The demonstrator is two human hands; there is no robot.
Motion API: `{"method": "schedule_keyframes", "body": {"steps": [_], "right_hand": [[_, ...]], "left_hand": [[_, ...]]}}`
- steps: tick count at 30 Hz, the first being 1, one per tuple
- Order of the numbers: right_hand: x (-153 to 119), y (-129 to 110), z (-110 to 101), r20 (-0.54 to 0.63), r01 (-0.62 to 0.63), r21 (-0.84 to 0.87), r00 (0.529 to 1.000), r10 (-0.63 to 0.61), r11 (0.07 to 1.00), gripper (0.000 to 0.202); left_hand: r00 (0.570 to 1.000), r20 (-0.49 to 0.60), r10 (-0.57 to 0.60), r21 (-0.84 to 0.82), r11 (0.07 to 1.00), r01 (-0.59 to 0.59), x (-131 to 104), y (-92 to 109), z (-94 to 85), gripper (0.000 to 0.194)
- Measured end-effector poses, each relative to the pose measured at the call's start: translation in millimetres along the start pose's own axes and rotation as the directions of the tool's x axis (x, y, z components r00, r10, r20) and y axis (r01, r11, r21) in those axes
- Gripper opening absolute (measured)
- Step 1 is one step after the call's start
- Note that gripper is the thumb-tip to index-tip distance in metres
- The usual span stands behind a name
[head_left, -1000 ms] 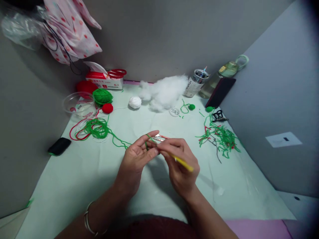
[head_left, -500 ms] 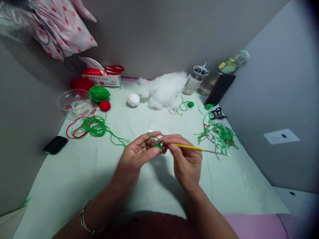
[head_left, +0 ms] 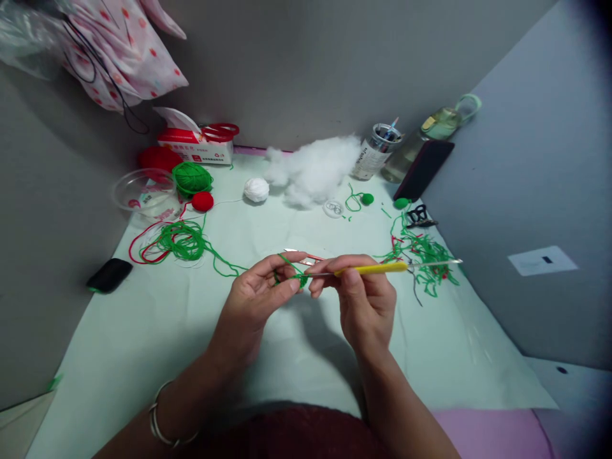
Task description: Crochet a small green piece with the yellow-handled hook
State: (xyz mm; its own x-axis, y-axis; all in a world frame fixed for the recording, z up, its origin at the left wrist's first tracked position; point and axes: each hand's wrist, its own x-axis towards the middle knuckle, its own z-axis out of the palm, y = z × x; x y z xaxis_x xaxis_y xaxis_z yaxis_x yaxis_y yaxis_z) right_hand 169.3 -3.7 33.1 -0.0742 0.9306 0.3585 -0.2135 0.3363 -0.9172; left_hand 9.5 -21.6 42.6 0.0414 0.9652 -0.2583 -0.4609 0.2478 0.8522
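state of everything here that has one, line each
Left hand, pinching green crochet work
Right hand, gripping crochet hook
Crochet hook, roughly level
Green yarn ball, wound
White yarn ball, wound
Green yarn coil, loose
Yarn scraps, tangled
Stuffing, loosely heaped
Tissue box, sheet sticking out
Bottle, capped
Pencil can, open
Phone, tilted

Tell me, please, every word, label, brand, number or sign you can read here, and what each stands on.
No text is clear enough to quote.
Red-and-white box: printed characters and a small sign, too blurred to read.
Pen cup: slanted dark lettering, too blurred to read.
Clear tub: pinkish print on or under it, too blurred to read.
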Motion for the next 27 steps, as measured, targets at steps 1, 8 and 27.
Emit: {"method": "schedule_keyframes", "body": {"steps": [1, 8, 27], "right_hand": [[-1, -1, 0, 0.010, 0.041, -0.052, 0.999, -0.040, 0.998, 0.019], [-7, 4, -1, 0.229, 0.430, -0.476, 0.903, -0.364, 0.767, 0.030], [-3, 1, 5, -0.051, 0.142, -0.258, 0.986, -0.160, 0.956, 0.018]], "left_hand": [[1.000, -0.016, 0.019, 0.018, 1.000, -0.019, 0, 0, 0.1, 0.025], [0.980, -0.139, 0.143, 0.088, 0.987, -0.132, -4, -5, 6.2, 0.038], [0.999, -0.048, 0.009, -0.051, 0.999, -0.012, 2, -1, -0.5, 0.037]]}}
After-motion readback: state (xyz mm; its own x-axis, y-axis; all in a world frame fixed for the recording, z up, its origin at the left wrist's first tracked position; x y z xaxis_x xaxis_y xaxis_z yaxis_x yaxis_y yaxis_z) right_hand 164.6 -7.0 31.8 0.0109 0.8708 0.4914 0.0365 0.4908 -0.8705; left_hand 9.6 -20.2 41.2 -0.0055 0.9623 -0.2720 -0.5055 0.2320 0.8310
